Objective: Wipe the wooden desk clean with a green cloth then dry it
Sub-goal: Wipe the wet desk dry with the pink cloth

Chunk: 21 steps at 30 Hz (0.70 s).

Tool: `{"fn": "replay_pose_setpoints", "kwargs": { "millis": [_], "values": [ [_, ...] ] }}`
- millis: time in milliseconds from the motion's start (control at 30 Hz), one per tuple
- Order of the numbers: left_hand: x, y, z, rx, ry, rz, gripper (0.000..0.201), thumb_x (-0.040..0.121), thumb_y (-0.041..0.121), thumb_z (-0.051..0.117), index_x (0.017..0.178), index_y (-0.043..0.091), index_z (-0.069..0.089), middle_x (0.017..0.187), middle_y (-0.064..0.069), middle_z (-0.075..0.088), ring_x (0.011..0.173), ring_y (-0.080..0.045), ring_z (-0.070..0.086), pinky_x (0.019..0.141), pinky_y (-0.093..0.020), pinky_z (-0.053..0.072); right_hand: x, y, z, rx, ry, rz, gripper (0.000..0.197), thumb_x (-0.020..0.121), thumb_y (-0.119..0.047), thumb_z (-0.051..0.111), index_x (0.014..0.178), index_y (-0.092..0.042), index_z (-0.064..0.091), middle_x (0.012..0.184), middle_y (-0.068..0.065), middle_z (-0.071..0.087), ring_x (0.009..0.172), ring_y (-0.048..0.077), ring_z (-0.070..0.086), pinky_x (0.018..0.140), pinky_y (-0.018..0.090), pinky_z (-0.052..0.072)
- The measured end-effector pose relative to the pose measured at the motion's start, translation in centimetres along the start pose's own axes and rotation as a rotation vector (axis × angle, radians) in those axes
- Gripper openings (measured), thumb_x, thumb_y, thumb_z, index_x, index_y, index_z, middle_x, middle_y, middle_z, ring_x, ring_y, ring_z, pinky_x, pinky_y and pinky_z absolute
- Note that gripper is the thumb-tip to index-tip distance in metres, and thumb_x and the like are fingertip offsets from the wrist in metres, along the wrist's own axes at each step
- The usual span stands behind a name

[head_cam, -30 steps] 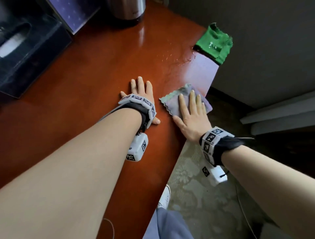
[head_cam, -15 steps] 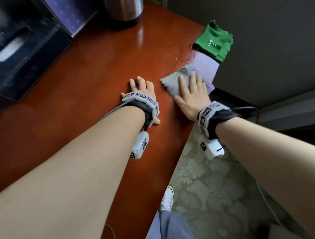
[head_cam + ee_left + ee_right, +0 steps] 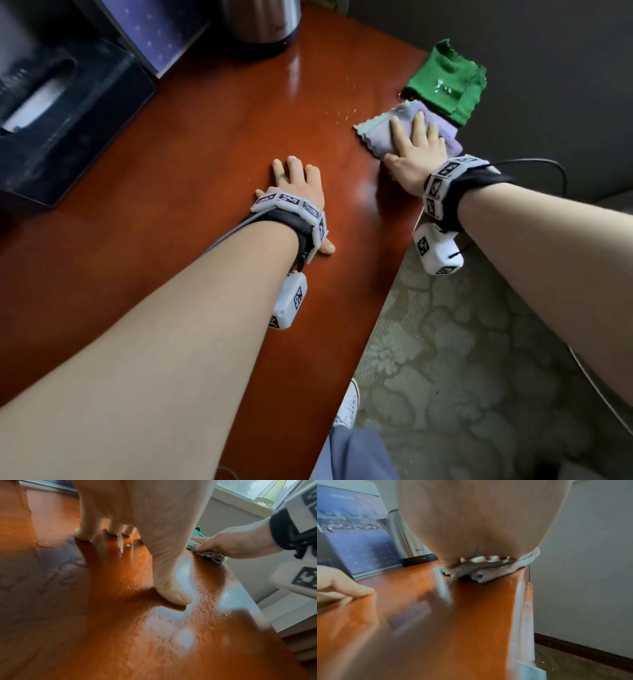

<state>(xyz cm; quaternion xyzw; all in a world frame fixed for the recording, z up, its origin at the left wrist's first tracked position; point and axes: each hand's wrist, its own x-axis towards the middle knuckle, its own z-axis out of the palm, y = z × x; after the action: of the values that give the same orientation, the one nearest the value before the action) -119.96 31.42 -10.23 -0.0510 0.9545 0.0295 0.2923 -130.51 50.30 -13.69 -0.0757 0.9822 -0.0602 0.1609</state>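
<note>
A: While the right hand [image 3: 416, 154] lies flat, fingers straight, on the lilac cloth [image 3: 383, 135], that soft, scallop-edged square sits folded at the desk's [image 3: 212, 164] far right edge.

B: And the green cloth [image 3: 447, 87]?

A: Crumpled on the corner, touching the lilac one, half hanging over the edge. No hand on it.

B: Left hand [image 3: 301, 183]?

A: Spread loose, palm down on the glossy red-brown wood, grasping nothing. The thumb tip [image 3: 178, 595] presses into the shine.

B: Surface?

A: Slick, with tiny bright specks near the lilac cloth. A steel kettle [image 3: 262, 24] stands at the back, a dark box [image 3: 65, 126] to the left.
</note>
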Motion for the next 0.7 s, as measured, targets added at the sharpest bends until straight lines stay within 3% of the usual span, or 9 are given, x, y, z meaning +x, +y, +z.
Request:
{"fn": "replay_pose_setpoints", "kwargs": {
  "millis": [67,233,333,567,700],
  "values": [
    [-0.1,0.0,0.0,-0.002,0.007,0.008,0.137,0.047,0.062,0.089,0.147,0.007,0.012,0.159,-0.019,-0.002,0.148,-0.043,-0.005,0.105,-0.067,0.034,0.1,-1.7,0.2,-0.001,0.006,-0.013,0.068,0.096,-0.039,0.041,0.154,-0.029,0.006,0.161,0.013,-0.007,0.147,0.037,-0.005,0.118,0.049,0.003],
    [-0.2,-0.2,0.2,0.005,0.044,0.023,0.136,0.047,0.061,0.089,0.146,0.007,0.014,0.159,-0.019,0.002,0.149,-0.043,-0.003,0.105,-0.065,0.036,-0.9,-6.1,1.1,-0.029,-0.037,-0.290,0.071,0.094,-0.034,0.045,0.154,-0.030,0.006,0.161,0.012,-0.006,0.147,0.037,-0.004,0.118,0.051,0.001],
    [-0.2,-0.3,0.1,0.005,0.040,0.025,0.135,0.048,0.062,0.089,0.147,0.008,0.013,0.159,-0.019,0.001,0.149,-0.042,-0.004,0.104,-0.065,0.035,-0.7,-5.4,0.6,-0.001,-0.047,-0.344,0.069,0.095,-0.030,0.047,0.154,-0.031,0.011,0.162,0.010,-0.002,0.148,0.036,-0.002,0.118,0.050,0.003],
    [0.0,-0.2,-0.1,0.000,0.006,0.012,0.135,0.046,0.064,0.088,0.145,0.009,0.015,0.156,-0.017,0.004,0.149,-0.042,-0.006,0.104,-0.066,0.037,-0.3,2.1,-1.5,0.126,0.037,-0.160,0.070,0.086,-0.010,0.054,0.149,-0.026,0.030,0.159,0.013,0.016,0.145,0.036,0.014,0.115,0.045,0.013],
    [-0.1,-0.2,-0.1,0.003,0.022,0.014,0.132,0.045,0.066,0.088,0.142,0.010,0.018,0.156,-0.017,0.005,0.149,-0.042,-0.004,0.103,-0.066,0.037,-0.7,1.4,-1.0,0.132,0.100,-0.043,0.069,0.080,-0.005,0.048,0.144,-0.026,0.035,0.157,0.008,0.020,0.143,0.037,0.016,0.114,0.052,0.015]
  ]
}}
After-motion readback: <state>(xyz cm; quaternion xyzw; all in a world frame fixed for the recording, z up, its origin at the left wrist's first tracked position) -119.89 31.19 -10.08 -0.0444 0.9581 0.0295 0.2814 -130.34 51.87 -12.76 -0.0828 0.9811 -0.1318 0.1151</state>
